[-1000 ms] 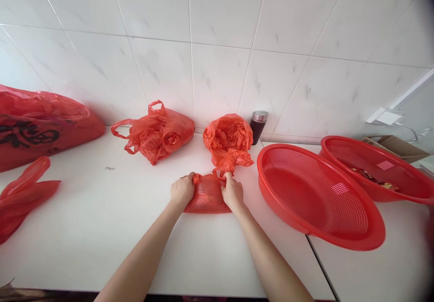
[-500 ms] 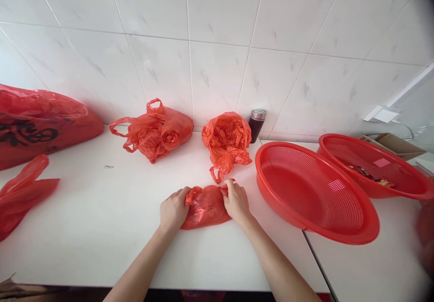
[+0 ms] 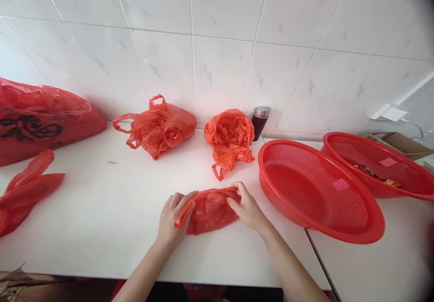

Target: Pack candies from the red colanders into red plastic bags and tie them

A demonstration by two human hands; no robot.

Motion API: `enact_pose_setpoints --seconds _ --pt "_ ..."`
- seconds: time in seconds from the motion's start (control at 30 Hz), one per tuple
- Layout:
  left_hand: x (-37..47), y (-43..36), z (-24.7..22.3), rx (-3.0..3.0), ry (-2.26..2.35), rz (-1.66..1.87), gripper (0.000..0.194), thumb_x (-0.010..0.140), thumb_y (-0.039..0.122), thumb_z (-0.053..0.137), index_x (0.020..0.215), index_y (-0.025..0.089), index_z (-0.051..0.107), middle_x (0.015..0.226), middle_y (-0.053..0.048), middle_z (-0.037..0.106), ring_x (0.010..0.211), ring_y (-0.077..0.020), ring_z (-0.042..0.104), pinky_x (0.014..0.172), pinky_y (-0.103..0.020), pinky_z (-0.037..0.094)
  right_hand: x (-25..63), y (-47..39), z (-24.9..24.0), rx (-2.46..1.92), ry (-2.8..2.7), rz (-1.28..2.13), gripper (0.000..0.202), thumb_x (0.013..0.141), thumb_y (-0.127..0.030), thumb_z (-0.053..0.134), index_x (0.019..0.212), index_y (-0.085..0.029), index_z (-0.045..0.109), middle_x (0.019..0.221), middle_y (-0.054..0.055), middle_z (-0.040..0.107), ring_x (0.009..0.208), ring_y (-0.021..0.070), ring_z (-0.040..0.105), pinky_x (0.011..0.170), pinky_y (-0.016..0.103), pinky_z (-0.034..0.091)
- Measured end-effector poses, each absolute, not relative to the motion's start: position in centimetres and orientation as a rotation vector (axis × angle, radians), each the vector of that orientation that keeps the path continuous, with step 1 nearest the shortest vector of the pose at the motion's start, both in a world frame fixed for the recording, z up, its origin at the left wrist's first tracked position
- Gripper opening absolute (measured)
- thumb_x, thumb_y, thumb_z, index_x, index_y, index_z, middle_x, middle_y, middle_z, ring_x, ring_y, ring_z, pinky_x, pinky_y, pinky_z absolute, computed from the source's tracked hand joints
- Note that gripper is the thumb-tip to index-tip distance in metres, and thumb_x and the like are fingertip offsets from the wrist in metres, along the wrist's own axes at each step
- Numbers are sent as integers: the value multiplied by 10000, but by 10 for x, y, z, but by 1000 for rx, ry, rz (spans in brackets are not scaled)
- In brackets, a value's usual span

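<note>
A red plastic bag [image 3: 215,211] lies on the white table in front of me, its top edge pulled out wide between my hands. My left hand [image 3: 172,218] grips its left end, where a strip of the plastic comes out between thumb and fingers. At the opposite end, my right hand [image 3: 247,207] pinches the upper right corner between thumb and fingers. What the bag contains cannot be made out. Just behind it sits a crumpled red bag [image 3: 228,134] with its handle loop toward me.
Behind to the left stand a bundled red bag [image 3: 162,128] and a large red bag with black writing [image 3: 44,121]. A loose red bag [image 3: 30,189] lies left. Two red colanders [image 3: 318,193] are at right, one holding small items. A dark flask [image 3: 260,122] stands by the wall.
The bag between my hands has gone from bunched and rounded to flatter and stretched, its top edge drawn out. My right hand has shifted slightly right, and the view has shifted a little.
</note>
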State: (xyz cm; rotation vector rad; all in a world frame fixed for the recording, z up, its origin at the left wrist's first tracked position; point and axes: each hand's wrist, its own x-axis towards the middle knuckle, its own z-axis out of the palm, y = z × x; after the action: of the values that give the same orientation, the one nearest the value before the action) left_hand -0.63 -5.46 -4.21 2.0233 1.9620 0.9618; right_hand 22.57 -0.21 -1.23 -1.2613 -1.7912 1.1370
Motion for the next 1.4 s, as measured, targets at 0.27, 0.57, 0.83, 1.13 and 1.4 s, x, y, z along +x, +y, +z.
enact_pose_setpoints --seconds 0.27,0.57,0.83,1.13,1.4 --pt "10 -41 -29 2021 1911 754 240 881 239 476 1080 266 608 1045 -22 672 959 -209 591 891 -368 426 188 2 -24 -1552 -1936 529 263 838 -360 579 1026 -237 443 842 28 669 769 240 646 672 324 439" --pt "6 -25 -38 1942 2000 483 159 863 188 431 918 260 560 916 0 669 681 -149 592 585 -252 355 185 11 -52 -1629 -2040 366 159 824 -122 484 938 -227 447 641 -17 624 564 199 594 520 258 317" --pt "5 -24 -39 2057 2007 436 200 841 115 406 767 214 563 751 -48 644 775 -221 586 756 -342 393 185 9 -50 -1583 -2049 343 192 768 -73 508 893 -213 467 663 -10 638 595 186 595 601 268 344" --pt "4 -48 -43 2259 1657 878 552 885 230 501 1411 368 406 1488 -71 318 1162 -236 497 970 -435 422 192 -3 -40 -1340 -1733 825 175 802 -243 509 949 -241 414 738 -26 630 637 174 611 595 273 464" --pt "14 -64 -16 1858 1429 1063 383 975 331 370 1287 364 590 1471 -5 394 1211 -212 500 999 -330 459 191 -9 -9 -996 -1331 1174 134 922 -340 421 1007 -241 453 1076 63 675 1015 178 639 875 343 498"
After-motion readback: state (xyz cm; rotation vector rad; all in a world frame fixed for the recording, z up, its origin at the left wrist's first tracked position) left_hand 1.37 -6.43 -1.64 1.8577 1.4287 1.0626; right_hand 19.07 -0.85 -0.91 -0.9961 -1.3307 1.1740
